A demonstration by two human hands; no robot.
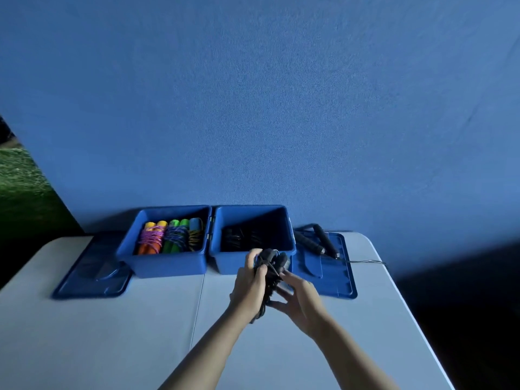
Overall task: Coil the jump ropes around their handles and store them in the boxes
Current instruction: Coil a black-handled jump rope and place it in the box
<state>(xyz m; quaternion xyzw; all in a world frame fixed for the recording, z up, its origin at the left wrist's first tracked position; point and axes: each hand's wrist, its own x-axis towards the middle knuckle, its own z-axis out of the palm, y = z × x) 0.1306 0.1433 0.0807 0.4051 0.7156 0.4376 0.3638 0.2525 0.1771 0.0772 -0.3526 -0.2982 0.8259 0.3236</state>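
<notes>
Fingers of the left hand point(249, 285) were curled round a black jump rope bundle point(271, 267), thumb up near its top; right hand point(299, 298) pinched the bundle's lower right side, remaining fingers spread; bundle was held above the white table point(112, 333), just in front of the right blue box point(253, 237) and overlapping its front wall in view.

Left blue box point(166, 243) stood touching the right one; it held coiled ropes with orange/yellow handles point(152, 237), green handles point(176, 235) and a blue-handled one point(195, 232) against its right wall; right box held dark coiled ropes point(239, 237), count hard to tell in shadow.

One blue lid point(92, 271) lay flat left of the boxes, another blue lid point(326, 266) right of them; an uncoiled black rope point(318, 240) rested on the right lid's far end, its cord point(363, 261) trailing off toward the table's right edge.

Blue wall point(253, 108) behind; grass patch point(19, 175) at far left; hands blocked the right box's front right corner; bundle detail was blurred, wraps and handles hard to separate.
</notes>
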